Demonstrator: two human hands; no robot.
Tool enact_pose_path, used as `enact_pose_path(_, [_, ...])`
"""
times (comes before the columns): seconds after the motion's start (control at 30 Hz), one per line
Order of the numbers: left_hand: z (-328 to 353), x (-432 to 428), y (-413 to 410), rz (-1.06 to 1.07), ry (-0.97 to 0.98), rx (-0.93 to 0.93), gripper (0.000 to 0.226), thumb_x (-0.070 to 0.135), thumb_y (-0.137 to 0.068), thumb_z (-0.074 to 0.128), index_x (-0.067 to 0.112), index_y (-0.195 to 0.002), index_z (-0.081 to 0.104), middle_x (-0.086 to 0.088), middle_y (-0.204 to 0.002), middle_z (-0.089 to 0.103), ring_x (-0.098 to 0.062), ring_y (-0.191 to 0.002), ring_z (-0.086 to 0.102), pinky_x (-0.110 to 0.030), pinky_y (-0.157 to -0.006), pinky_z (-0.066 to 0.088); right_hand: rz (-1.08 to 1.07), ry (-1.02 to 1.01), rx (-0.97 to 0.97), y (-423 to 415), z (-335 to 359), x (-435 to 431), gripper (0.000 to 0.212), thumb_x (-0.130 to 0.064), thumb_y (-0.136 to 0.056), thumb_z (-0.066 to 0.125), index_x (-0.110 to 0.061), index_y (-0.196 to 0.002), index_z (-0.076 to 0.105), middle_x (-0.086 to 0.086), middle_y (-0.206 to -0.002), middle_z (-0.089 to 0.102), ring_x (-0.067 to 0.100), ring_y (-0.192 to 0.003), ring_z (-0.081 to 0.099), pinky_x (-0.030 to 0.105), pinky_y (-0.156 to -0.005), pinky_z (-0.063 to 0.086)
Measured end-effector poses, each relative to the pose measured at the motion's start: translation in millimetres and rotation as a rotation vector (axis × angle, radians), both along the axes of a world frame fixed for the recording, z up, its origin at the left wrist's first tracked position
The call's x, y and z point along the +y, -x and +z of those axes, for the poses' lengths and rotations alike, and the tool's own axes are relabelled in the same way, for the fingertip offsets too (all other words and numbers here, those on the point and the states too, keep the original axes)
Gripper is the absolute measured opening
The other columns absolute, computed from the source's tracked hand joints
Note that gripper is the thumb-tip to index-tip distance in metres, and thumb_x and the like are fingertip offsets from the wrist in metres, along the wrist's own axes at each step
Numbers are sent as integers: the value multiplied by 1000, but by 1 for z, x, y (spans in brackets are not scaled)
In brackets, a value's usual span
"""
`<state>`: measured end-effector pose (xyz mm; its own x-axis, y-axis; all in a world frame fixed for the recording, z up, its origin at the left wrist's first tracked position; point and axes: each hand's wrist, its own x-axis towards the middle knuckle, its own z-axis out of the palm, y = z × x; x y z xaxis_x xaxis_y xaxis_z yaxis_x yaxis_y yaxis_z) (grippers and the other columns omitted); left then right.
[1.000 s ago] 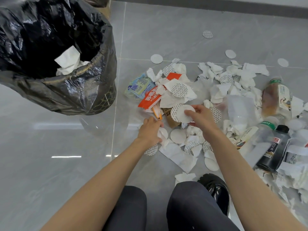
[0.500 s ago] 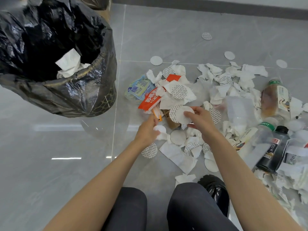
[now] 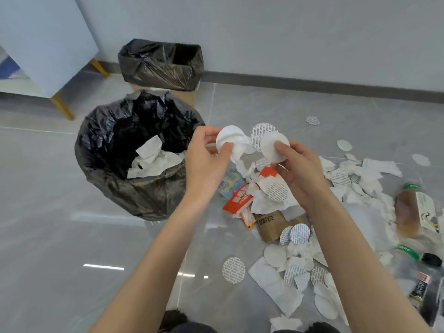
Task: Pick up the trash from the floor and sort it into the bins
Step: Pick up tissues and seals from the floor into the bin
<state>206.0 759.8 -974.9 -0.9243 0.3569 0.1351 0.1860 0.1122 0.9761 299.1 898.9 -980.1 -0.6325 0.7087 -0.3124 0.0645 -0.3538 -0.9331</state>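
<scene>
We see both hands raised over the litter, just right of the near bin (image 3: 125, 179), a round one lined with a black bag that has crumpled white tissue (image 3: 153, 157) lying inside. The left hand (image 3: 206, 164) has thumb and fingers pinched together on a bent white disc (image 3: 227, 138), and a twisted strand of tissue (image 3: 240, 152) hangs from the same grip. The right hand (image 3: 300, 174) has its thumb pressed on the face of a flat white disc (image 3: 272, 147), with the fingers curled behind it. A printed disc (image 3: 260, 132) stands up just behind that one; we cannot tell which fingers hold it.

The floor pile (image 3: 355, 179) spreads below and to the right of the hands: torn tissue, plain discs and discs covered in fine grey lines of print, too small for us to read. Near the middle lies a red-orange wrapper (image 3: 239, 197) with white lettering we cannot make out, beside a blue packet (image 3: 230, 182). A brown paper packet (image 3: 269, 224) bears dark characters, blurred. At the right edge lies a tea-coloured bottle (image 3: 408, 207) with a green cap and a white label, and nearer us a dark bottle (image 3: 419, 289) with a red-and-white label, both illegible.

A second bin (image 3: 163, 66), rectangular and black-lined, stands far off against the wall.
</scene>
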Motion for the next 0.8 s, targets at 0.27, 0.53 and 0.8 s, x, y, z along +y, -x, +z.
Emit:
enact_pose_path(0.27, [45, -57, 52, 328, 27, 10, 25, 10, -85, 62, 20, -105, 53, 10, -99, 58, -7, -87, 57, -11, -66, 45, 232, -109, 37, 83, 50, -52, 31, -4, -91, 57, -1, -122, 57, 13, -115, 64, 19, -93, 65, 20, -69, 58])
enact_pose_path(0.53, [31, -84, 64, 184, 276, -85, 44, 16, -94, 53, 16, -138, 44, -1, -140, 48, -17, -129, 45, -34, -108, 38, 457, -227, -128, 95, 40, -78, 53, -4, -90, 56, -4, -140, 42, 9, -134, 54, 20, -115, 58, 32, -96, 52])
enact_pose_path(0.8, [30, -58, 29, 66, 243, 86, 37, 13, -96, 49, 20, -132, 49, 8, -130, 54, -6, -113, 53, -11, -89, 40, 403, -281, -172, 35, 27, -50, 26, -16, -95, 54, -19, -120, 60, -1, -111, 67, 15, -96, 66, 25, -81, 57])
